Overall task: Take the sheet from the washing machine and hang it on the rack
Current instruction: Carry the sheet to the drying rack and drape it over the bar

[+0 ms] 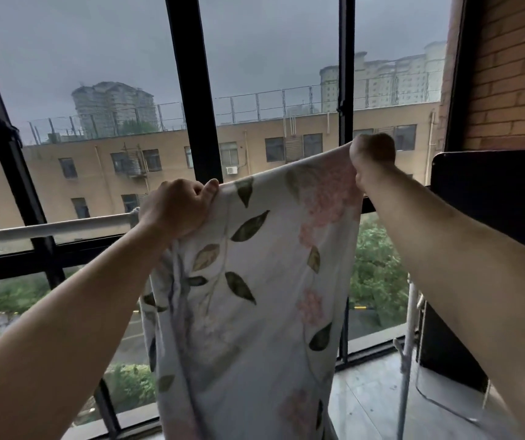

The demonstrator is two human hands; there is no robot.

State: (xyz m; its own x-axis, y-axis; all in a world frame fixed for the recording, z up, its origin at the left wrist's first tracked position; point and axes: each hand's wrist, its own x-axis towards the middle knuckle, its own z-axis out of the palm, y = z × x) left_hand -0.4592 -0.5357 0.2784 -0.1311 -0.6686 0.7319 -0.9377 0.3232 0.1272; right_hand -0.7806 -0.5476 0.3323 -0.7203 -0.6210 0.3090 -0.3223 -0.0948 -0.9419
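Note:
A white sheet (254,281) printed with green leaves and pink flowers hangs down in front of me. My left hand (177,209) grips its top edge at the left. My right hand (372,157) grips the top edge higher up at the right, so the edge slants upward. The white rail of the rack (51,228) runs horizontally from the left edge to just behind my left hand. The sheet hides the rest of the rail. Whether the sheet's top edge lies over the rail I cannot tell.
Tall black-framed windows (194,90) stand right behind the rail. A brick wall (515,68) and a dark panel (492,192) are at the right. A white upright pole with cord (408,344) stands at the lower right above a grey floor (369,404).

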